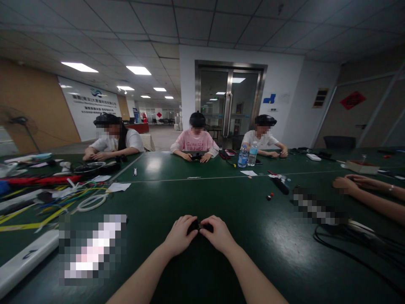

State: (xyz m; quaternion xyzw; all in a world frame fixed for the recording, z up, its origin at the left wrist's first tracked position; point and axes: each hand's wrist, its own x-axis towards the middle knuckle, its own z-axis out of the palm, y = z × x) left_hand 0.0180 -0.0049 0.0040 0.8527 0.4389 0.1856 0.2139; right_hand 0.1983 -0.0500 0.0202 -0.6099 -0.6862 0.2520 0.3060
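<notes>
My left hand (181, 233) and my right hand (219, 233) meet just above the dark green table (199, 194), near its front. Between them is a small black object (200, 226), gripped from both sides by the thumbs and fingers. Most of it is covered, so its kind cannot be made out. A lighter spot shows at its middle, between the two sets of fingertips. Both hands are closed on it, and the forearms come in from the bottom edge.
A white power strip (25, 261) and a blurred-out bright item lie left, by tangled cables (91, 202). Black cables (341, 253) lie right. Water bottles (243, 157) stand at the back. Three people sit opposite; another person's hands (348, 185) rest at right.
</notes>
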